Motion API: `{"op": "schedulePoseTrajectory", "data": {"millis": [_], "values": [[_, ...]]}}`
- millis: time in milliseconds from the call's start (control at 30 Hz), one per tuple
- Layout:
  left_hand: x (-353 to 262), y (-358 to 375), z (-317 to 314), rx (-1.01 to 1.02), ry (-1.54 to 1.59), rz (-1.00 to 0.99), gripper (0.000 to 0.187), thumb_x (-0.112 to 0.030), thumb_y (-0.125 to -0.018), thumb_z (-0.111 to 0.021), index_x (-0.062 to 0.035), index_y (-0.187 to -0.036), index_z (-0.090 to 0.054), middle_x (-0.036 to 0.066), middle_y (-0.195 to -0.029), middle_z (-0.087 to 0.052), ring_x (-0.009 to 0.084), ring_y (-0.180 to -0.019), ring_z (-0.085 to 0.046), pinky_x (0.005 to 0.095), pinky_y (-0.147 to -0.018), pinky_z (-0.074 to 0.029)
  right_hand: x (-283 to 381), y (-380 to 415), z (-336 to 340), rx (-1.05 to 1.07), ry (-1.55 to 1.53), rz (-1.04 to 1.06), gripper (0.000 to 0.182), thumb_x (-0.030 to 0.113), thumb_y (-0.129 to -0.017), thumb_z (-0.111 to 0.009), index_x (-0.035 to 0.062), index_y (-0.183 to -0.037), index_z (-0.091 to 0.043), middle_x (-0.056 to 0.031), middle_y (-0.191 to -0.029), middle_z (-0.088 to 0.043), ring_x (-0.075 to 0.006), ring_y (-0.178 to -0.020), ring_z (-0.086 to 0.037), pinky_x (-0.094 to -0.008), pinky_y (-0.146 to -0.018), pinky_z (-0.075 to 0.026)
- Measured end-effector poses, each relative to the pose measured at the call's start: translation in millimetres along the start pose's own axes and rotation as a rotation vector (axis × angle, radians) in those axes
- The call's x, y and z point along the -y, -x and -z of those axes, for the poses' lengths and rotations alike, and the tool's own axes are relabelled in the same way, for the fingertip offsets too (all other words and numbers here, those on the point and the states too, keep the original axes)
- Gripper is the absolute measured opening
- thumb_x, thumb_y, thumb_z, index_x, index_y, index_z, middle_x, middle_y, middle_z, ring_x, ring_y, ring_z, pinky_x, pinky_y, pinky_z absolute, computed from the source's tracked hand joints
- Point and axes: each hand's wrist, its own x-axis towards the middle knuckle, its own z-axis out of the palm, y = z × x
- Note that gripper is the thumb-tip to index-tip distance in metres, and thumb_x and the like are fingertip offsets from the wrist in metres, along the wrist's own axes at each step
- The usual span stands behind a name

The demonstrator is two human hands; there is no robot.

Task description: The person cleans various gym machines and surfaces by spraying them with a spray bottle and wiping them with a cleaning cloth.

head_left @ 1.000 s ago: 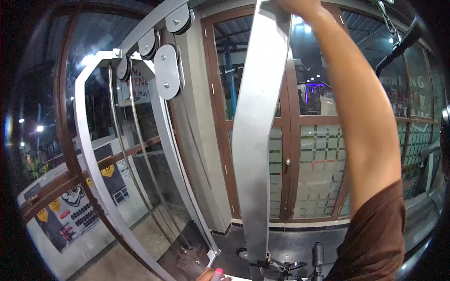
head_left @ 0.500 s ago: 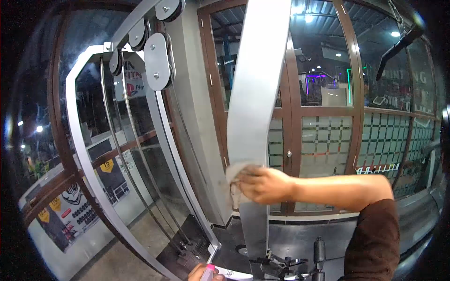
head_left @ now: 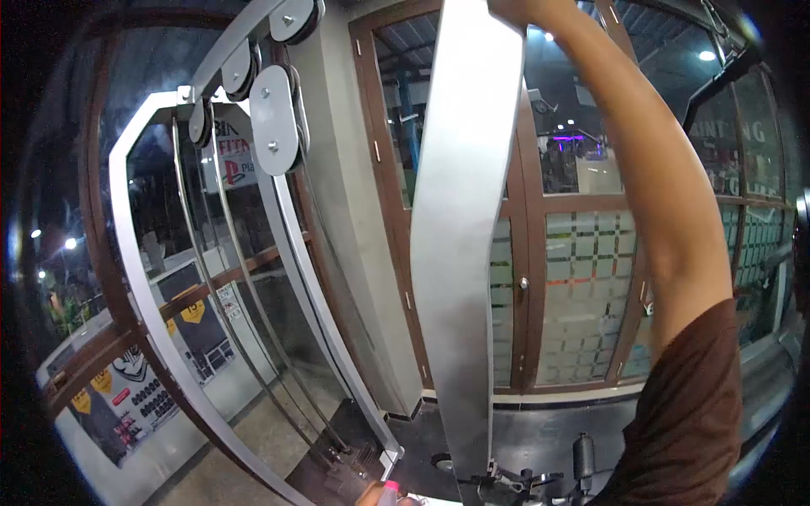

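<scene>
My right hand (head_left: 521, 10) is raised at the top edge, beside the upper part of a silver-grey metal upright (head_left: 460, 194). Its fingers are cut off by the frame, and no cloth shows there now. At the bottom edge my left hand (head_left: 369, 494) is closed around a slim bottle with a pink top (head_left: 391, 487); most of hand and bottle lies out of view. The upright belongs to a cable machine and has a smooth, shiny face with faint smears.
Left of the upright stands a frame with grey pulleys (head_left: 275, 122), steel guide rods (head_left: 228, 211) and cables. Behind are brown-framed glass doors (head_left: 527, 295) and a grey pillar (head_left: 346, 194). A black roller pad (head_left: 583, 457) stands low at the right.
My right hand has moved from the middle of the upright, where it pressed a pale cloth, up to its top. My left hand has shifted slightly right and down with the bottle.
</scene>
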Motion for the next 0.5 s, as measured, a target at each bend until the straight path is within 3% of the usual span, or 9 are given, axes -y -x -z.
{"op": "schedulePoseTrajectory", "data": {"millis": [67,133,200,233,267,300,333,367,500], "values": [[18.5,16.0,-8.7,-0.082,0.104,0.118,0.033,0.0,-0.086,-0.072,0.0064,-0.115,-0.058,0.011,-0.103,-0.067,0.0162,-0.088,-0.061,0.0317,-0.08,-0.052,45.8,43.4,-0.9,0.054,-0.1,0.131,0.05,0.005,-0.063,-0.075,0.0102,-0.112,-0.067,-0.0129,-0.112,-0.065,-0.0351,-0.106,-0.061,-0.0436,-0.087,-0.053],[12.9,3.3,-5.3,-0.043,0.018,-0.045,0.039,0.0,-0.085,-0.074,0.0069,-0.119,-0.057,0.013,-0.106,-0.067,0.0171,-0.09,-0.062,0.0328,-0.084,-0.053,108.3,108.3,10.7,0.226,-0.222,0.292,0.055,0.013,-0.059,-0.077,0.0102,-0.112,-0.066,-0.0115,-0.113,-0.064,-0.0342,-0.113,-0.058,-0.0443,-0.094,-0.049],[-6.8,-14.5,-4.8,-0.027,-0.087,-0.188,0.032,-0.004,-0.085,-0.074,0.0052,-0.113,-0.061,0.012,-0.103,-0.067,0.0167,-0.088,-0.062,0.0319,-0.084,-0.052,187.0,194.9,17.6,0.523,-0.325,0.396,0.039,0.016,-0.074,-0.066,0.0052,-0.111,-0.063,-0.0123,-0.114,-0.063,-0.034,-0.107,-0.059,-0.0456,-0.092,-0.049],[-18.6,-21.2,-5.3,0.01,-0.047,-0.192,0.028,-0.006,-0.085,-0.073,0.0048,-0.108,-0.062,0.012,-0.1,-0.067,0.0176,-0.086,-0.062,0.0316,-0.082,-0.051,220.5,227.6,32.6,0.795,-0.589,0.292,0.037,0.015,-0.079,-0.06,0.0035,-0.113,-0.064,-0.011,-0.118,-0.063,-0.0336,-0.114,-0.059,-0.0465,-0.097,-0.048],[-30.6,-26.0,-5.7,0.042,-0.008,-0.194,0.025,-0.007,-0.085,-0.073,0.0044,-0.104,-0.063,0.011,-0.098,-0.067,0.0185,-0.084,-0.061,0.0313,-0.08,-0.051,254.6,285.6,43.9,0.52,-0.334,0.479,0.033,0.018,-0.079,-0.061,0.0042,-0.108,-0.07,-0.0116,-0.127,-0.062,-0.0327,-0.127,-0.053,-0.047,-0.107,-0.043],[-43.6,-32.9,-5.3,0.078,0.026,-0.197,0.021,-0.009,-0.085,-0.072,0.004,-0.1,-0.065,0.011,-0.095,-0.066,0.0194,-0.082,-0.061,0.031,-0.079,-0.05,274.0,317.2,49.5,0.699,-0.461,0.706,0.034,0.024,-0.081,-0.058,0.0041,-0.105,-0.073,-0.0141,-0.129,-0.063,-0.0339,-0.13,-0.052,-0.0494,-0.108,-0.042],[-58.4,-44.0,-5.4,0.061,-0.009,-0.363,0.019,-0.013,-0.084,-0.07,0.0039,-0.091,-0.065,0.012,-0.088,-0.064,0.023,-0.077,-0.06,0.0319,-0.073,-0.049,293.5,341.0,55.9,0.701,-0.488,0.773,0.031,0.026,-0.081,-0.059,0.0061,-0.098,-0.075,-0.0118,-0.129,-0.064,-0.0333,-0.132,-0.05,-0.0487,-0.111,-0.039],[-65.5,-41.2,-3.1,0.074,-0.015,-0.319,0.02,-0.013,-0.084,-0.071,0.0041,-0.091,-0.065,0.013,-0.088,-0.064,0.0242,-0.077,-0.06,0.0329,-0.073,-0.049,304.7,344.7,63.3,0.697,-0.509,0.844,0.028,0.027,-0.081,-0.06,0.008,-0.092,-0.077,-0.0095,-0.129,-0.064,-0.0326,-0.134,-0.049,-0.0481,-0.114,-0.037],[-75.5,-30.2,4.7,0.024,-0.037,-0.298,0.024,-0.016,-0.085,-0.071,0.0055,-0.094,-0.065,0.016,-0.089,-0.065,0.0292,-0.08,-0.061,0.038,-0.078,-0.05,266.4,309.2,43.2,0.548,-0.462,0.823,0.018,0.027,-0.076,-0.062,0.0148,-0.082,-0.074,-0.0036,-0.117,-0.067,-0.0282,-0.132,-0.051,-0.0464,-0.112,-0.04]]}}
